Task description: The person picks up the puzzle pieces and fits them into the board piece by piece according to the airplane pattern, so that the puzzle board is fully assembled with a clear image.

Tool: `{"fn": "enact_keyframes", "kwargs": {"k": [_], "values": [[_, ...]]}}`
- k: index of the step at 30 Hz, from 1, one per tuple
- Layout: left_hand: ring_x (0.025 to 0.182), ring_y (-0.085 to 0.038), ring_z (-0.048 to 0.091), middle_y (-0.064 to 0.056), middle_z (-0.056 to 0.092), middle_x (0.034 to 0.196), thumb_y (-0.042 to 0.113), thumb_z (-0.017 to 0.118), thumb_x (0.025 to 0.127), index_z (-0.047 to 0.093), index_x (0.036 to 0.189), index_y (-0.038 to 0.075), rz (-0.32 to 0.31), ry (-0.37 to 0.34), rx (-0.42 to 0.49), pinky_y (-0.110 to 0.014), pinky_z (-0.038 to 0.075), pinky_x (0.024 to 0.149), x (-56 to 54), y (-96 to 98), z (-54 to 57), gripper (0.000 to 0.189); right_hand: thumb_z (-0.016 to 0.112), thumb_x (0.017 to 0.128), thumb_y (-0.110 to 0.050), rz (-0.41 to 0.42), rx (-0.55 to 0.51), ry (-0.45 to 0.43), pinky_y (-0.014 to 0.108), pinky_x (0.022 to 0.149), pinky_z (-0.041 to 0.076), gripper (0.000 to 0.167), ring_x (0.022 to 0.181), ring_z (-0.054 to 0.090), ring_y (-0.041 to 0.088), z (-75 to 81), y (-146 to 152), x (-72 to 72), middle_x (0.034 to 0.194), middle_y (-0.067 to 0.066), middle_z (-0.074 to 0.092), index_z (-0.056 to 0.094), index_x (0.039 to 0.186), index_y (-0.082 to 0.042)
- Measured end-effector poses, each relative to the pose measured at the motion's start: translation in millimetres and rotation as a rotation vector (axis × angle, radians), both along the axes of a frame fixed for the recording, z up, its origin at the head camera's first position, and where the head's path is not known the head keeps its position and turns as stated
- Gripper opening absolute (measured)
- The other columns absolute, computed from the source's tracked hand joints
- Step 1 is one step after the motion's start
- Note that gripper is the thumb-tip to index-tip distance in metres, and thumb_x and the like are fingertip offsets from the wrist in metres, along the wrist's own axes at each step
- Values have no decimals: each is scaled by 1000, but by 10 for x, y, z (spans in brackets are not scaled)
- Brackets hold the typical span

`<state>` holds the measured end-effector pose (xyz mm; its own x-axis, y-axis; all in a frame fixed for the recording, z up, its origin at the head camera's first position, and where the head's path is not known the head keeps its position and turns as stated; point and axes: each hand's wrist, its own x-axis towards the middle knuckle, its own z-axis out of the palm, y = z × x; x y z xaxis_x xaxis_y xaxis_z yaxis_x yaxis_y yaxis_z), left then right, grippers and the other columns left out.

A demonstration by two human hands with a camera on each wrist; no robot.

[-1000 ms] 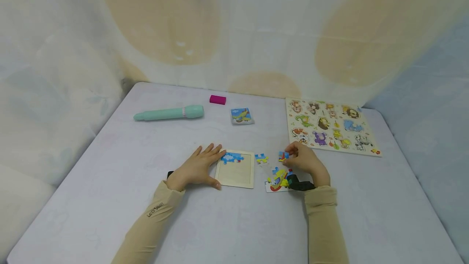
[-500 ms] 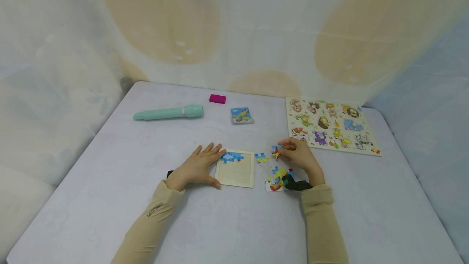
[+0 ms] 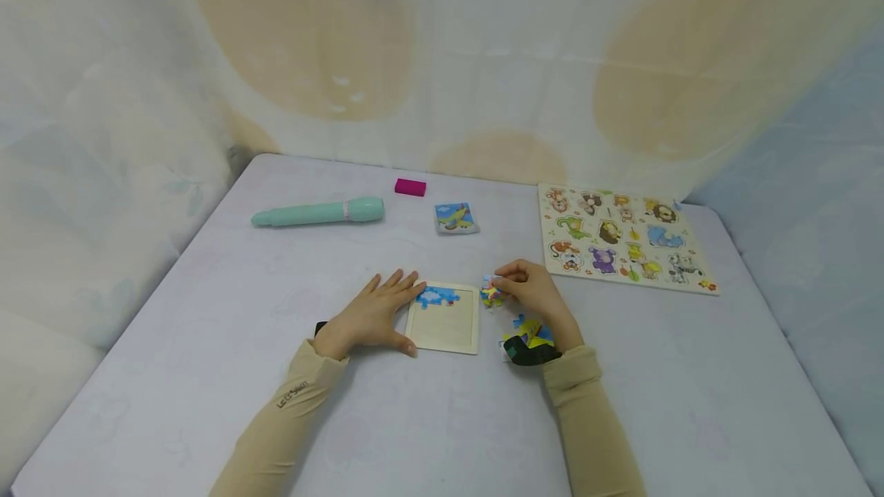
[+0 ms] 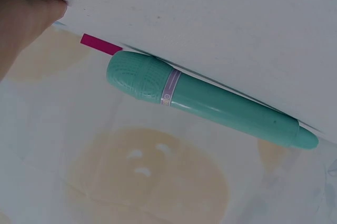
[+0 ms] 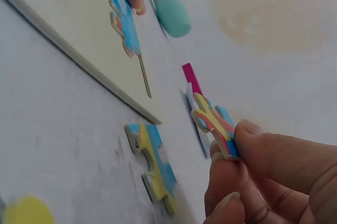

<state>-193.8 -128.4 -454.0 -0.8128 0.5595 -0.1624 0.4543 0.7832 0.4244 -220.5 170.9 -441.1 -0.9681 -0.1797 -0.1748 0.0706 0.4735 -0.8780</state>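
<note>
Teal microphone-shaped toy [image 3: 318,212] near magenta block [image 3: 410,188]

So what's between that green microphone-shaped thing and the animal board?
Between the green microphone-shaped toy and the animal board lies the small airplane picture, with the magenta block slightly farther back; the head view shows this.

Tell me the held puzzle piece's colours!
The puzzle piece is yellow, red and blue, clearest in the right wrist view.
</note>
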Motion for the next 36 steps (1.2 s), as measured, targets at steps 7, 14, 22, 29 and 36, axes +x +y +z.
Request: {"fn": "enact_keyframes", "kwargs": {"k": [7,14,22,29,36], "values": [[152,-32,10,-7,20,162,54,84,63,29,154,16,5,5,-15,-58,6,121,13,7,0,112,66,92,-18,-2,-8,-9,22,62,51,28,67,61,9,-13,-160,13,90,10,70,65,111,2],[151,-33,12,-9,21,162,54,84,63,30,153,15,6,8,1,-60,7,120,36,8,19,112,69,90,-18,-16,47,3,22,57,50,24,62,58,10,-34,-366,56,84,10,70,67,105,1],[151,-33,11,-8,20,162,54,84,64,30,153,16,7,-3,-3,-59,6,120,34,5,17,112,71,88,-19,-30,144,81,21,59,46,19,67,59,11,-63,-477,95,85,9,71,70,99,-4],[152,-32,10,-7,19,163,54,84,64,29,154,17,9,-5,-8,-58,5,121,25,2,14,111,73,86,-21,-74,205,100,22,60,43,16,70,56,14,-69,-562,124,81,5,68,70,94,-8],[151,-33,11,-8,20,162,54,83,64,30,153,16,6,6,-5,-59,6,120,20,5,20,111,75,84,-20,-86,271,138,22,59,42,13,68,56,13,-94,-607,132,77,3,67,69,90,-10]]}}
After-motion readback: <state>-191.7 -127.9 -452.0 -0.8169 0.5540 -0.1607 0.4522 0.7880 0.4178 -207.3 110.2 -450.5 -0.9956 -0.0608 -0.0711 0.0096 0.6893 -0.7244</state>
